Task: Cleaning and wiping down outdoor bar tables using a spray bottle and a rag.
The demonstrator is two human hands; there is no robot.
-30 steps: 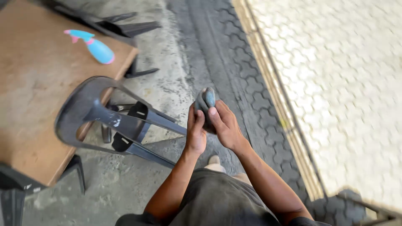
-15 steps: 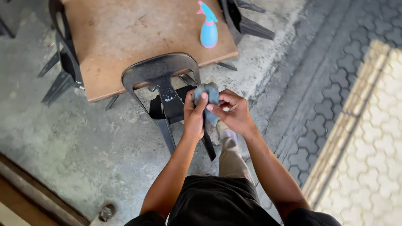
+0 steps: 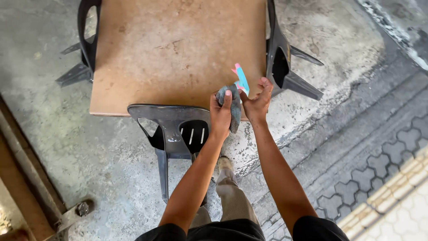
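A: Cloth (image 3: pixel 233 107), grey, bunched above bench (image 3: pixel 178 53) edge; left hand (image 3: pixel 220 117) grip closed round it, right hand (image 3: pixel 257 103) pinching.
B: I'd keep it wadded tight, clear of spray bottle (image 3: pixel 241 79).

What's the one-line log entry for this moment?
left hand: grips grey cloth | right hand: on cloth | spray bottle: behind hands | table: brown
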